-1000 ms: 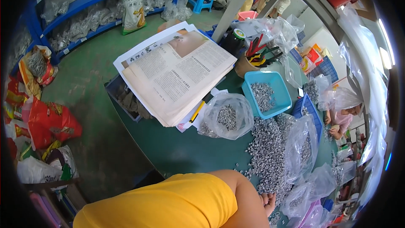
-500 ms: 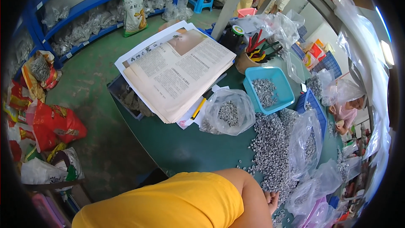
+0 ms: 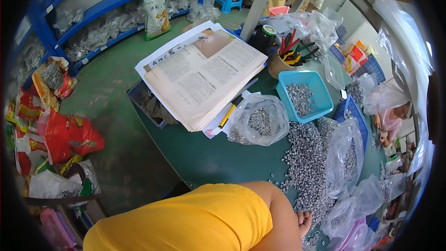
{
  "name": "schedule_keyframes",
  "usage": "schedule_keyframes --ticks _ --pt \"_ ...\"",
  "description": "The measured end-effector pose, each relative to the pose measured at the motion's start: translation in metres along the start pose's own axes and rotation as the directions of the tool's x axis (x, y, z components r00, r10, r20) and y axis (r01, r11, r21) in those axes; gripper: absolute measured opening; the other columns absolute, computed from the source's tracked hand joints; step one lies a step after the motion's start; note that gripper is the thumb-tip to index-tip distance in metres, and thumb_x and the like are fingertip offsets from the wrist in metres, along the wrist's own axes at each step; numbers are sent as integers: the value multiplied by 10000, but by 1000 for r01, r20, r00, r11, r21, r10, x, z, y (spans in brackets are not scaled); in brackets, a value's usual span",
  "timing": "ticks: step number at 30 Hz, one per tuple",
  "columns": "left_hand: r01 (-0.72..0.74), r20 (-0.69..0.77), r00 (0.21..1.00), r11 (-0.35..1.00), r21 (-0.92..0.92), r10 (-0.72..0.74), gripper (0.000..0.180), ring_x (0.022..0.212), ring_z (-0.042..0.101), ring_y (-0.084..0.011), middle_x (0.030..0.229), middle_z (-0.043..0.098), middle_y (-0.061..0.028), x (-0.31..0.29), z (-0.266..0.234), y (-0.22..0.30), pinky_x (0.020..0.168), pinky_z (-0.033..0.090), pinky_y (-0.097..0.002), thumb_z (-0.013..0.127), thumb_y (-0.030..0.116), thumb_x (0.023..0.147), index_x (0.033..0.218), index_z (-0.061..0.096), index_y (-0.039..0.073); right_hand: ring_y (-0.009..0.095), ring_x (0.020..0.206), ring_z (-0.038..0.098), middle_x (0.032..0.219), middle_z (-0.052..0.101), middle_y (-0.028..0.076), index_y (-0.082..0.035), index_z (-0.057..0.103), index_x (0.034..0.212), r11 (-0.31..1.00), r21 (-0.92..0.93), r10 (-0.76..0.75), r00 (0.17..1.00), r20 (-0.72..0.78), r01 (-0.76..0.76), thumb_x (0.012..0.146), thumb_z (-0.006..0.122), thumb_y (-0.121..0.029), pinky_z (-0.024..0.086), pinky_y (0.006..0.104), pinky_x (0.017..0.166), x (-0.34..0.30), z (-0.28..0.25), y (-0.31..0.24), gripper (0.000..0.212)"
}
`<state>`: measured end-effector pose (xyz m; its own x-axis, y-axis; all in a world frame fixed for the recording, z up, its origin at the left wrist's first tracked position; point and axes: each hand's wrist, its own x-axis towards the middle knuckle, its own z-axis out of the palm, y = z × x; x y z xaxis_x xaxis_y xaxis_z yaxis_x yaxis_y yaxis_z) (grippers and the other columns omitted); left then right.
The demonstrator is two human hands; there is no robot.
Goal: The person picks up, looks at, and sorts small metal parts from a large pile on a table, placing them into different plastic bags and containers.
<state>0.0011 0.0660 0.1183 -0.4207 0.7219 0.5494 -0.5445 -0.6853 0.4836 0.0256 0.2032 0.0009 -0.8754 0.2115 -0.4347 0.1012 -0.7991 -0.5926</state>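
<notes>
My left arm, in a yellow sleeve [image 3: 186, 221], bends across the lower part of the view and hides part of the table. Beyond the forearm shows my left hand [image 3: 304, 221], its fingers curled together at the near edge of a pile of small silvery metal parts [image 3: 306, 167]. Whatever those fingers hold, if anything, is hidden or too small to make out. Close to the hand are linked metal pieces [image 3: 312, 240] and a clear plastic bag [image 3: 339, 217]. My right hand is out of view.
On the green table [image 3: 186, 158] stand a turquoise tray [image 3: 327, 107] of metal parts, an open plastic bag [image 3: 278, 130], a stack of papers [image 3: 204, 79] and a holder with pliers [image 3: 278, 67]. Another person [image 3: 390, 123] works at the right. Sacks [image 3: 69, 135] lie on the floor.
The whole scene has shifted slightly to the right in the view. My left hand stays at the pile's near edge, with its fingers still curled.
</notes>
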Motion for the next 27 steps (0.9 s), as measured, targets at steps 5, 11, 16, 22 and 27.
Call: schedule_keyframes --ticks 5,11,16,22,27 --pt "-11 -15 1000 1000 5 11 185 729 492 -84 811 520 -24 1 -1 -1 615 421 -225 515 205 878 837 555 29 98 387 252 483 275 -45 -181 566 673 1000 6 -18 994 -109 19 908 472 -373 244 256 371 1 0 4 318" --pt "-7 -50 999 1000 12 7 189 721 492 -83 803 520 -21 0 -8 1 613 420 -224 513 212 878 829 553 34 85 400 247 478 277 -49 -182 545 667 994 -76 -80 995 -64 75 906 483 -367 269 252 385 1 2 3 309" --pt "-10 -67 998 1000 24 12 192 715 491 -83 796 520 -20 -1 -11 2 612 419 -224 511 218 877 822 551 39 86 403 237 474 264 -48 -181 524 662 997 -36 -77 991 -109 74 905 488 -365 260 245 389 4 5 5 307" --pt "-9 -85 996 999 34 12 195 708 491 -82 788 520 -18 -2 -15 4 611 418 -223 509 225 877 814 549 44 91 398 220 472 252 -49 -184 531 662 998 4 -59 984 -171 60 896 505 -364 246 240 386 5 9 6 297" --pt "16 -135 991 997 77 -5 199 702 490 -82 781 520 -16 -8 -20 4 609 418 -223 507 230 876 808 547 48 161 502 426 636 498 5 -169 475 757 992 -110 51 994 -96 -61 887 498 -329 362 266 429 -16 28 0 207"
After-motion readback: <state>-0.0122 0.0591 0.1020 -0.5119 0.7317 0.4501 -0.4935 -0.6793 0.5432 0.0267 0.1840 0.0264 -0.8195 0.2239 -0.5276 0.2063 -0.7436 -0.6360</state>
